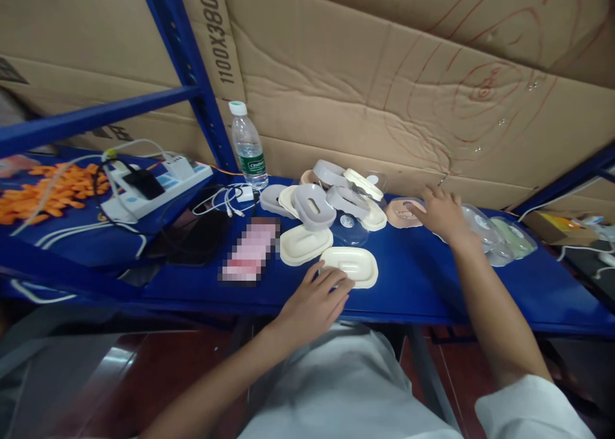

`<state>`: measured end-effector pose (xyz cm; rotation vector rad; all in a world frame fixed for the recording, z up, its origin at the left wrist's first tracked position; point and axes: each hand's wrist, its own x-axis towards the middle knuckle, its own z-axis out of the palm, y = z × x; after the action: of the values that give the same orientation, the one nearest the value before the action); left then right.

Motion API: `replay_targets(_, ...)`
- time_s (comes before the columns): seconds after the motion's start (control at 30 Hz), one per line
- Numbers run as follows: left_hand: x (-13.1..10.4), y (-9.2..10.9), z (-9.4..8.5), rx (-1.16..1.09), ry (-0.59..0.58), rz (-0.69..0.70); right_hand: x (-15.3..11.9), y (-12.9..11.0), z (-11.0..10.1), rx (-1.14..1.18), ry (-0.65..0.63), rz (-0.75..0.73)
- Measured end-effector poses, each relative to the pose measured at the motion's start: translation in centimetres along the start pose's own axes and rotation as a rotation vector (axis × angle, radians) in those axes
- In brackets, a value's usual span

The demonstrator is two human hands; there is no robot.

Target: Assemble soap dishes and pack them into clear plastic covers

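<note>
My left hand (321, 298) rests with spread fingers at the lower left edge of a cream oval dish (358, 267) near the table's front edge. Another cream dish (305, 244) lies just behind it. My right hand (439, 211) reaches to the back right with fingers apart, its thumb over a beige-pink oval piece (402, 213); nothing is visibly gripped. Between the hands and further back is a pile of grey and cream oval parts, among them a grey tray (313, 207). A clear round plastic piece (350, 229) lies below the pile.
A water bottle (250, 150) stands behind a blurred-out phone (252, 250). White cables (223, 200), a power strip (158, 192) and orange pieces (52, 192) are at left. Clear and green plastic pieces (513, 237) lie right of my right hand. Cardboard (336, 74) lines the back.
</note>
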<state>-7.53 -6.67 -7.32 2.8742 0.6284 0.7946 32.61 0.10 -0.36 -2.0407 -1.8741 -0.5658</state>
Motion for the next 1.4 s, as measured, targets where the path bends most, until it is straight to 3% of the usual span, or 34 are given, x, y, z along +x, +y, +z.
replay_targets(0.07,0.0,-0.1,0.1,-0.001,0.005,-0.002,-1.9,2.8,0.2,0.002,-0.058,0.026)
replay_targets(0.17,0.0,-0.2,0.3,0.003,0.007,0.001,-2.8,4.0,1.1,0.072,-0.182,-0.052)
replay_targets(0.33,0.0,-0.1,0.3,-0.003,0.006,-0.002,-0.9,3.1,1.9,0.223,-0.28,-0.152)
replay_targets(0.6,0.1,0.0,0.0,0.009,-0.011,-0.009,1.3,3.4,-0.5,0.295,-0.336,-0.104)
replay_targets(0.83,0.2,0.1,-0.2,0.011,0.002,-0.005,1.0,0.6,-0.6,0.174,-0.178,-0.086)
replay_targets(1.0,0.2,0.0,0.0,0.019,0.003,0.003,-1.7,0.0,0.4,0.205,-0.448,-0.176)
replay_targets(1.07,0.1,0.0,0.0,0.023,0.006,0.002,-2.2,0.2,0.5,0.203,-0.48,-0.195)
replay_targets(1.4,0.1,0.0,0.1,0.019,0.013,0.015,0.4,-1.0,0.0,0.076,-0.212,-0.249)
